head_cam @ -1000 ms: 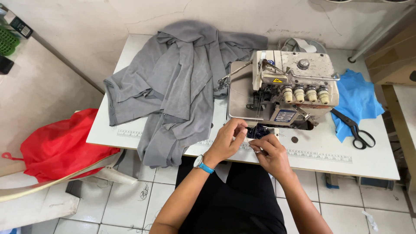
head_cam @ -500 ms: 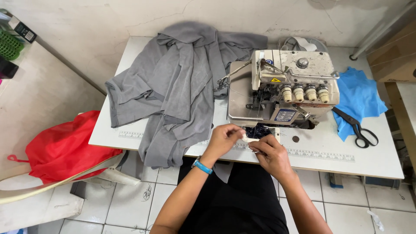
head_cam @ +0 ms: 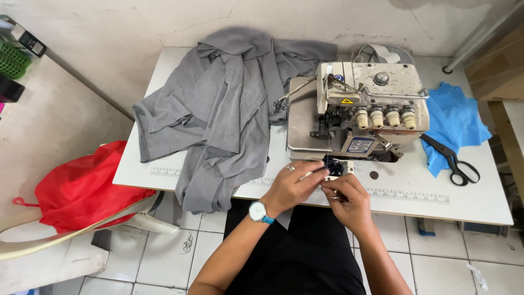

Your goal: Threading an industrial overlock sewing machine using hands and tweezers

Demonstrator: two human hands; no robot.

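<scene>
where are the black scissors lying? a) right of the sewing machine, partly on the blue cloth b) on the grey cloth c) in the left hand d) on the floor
a: the black scissors lie on the white table to the right of the sewing machine, blades over the edge of the blue cloth, away from both hands.

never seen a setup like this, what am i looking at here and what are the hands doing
This is one view from a camera worn on a person's head, looking down at their own two hands at a white work table. The cream machine with four knobs is a sewing machine of the kind that trims and binds fabric edges. The left hand, with a watch and a ring, and the right hand meet just in front of it, pinching a small dark piece of fabric. A heap of grey cloth lies to the left; a blue cloth and black scissors lie to the right. A red bag sits beside the table.
</scene>
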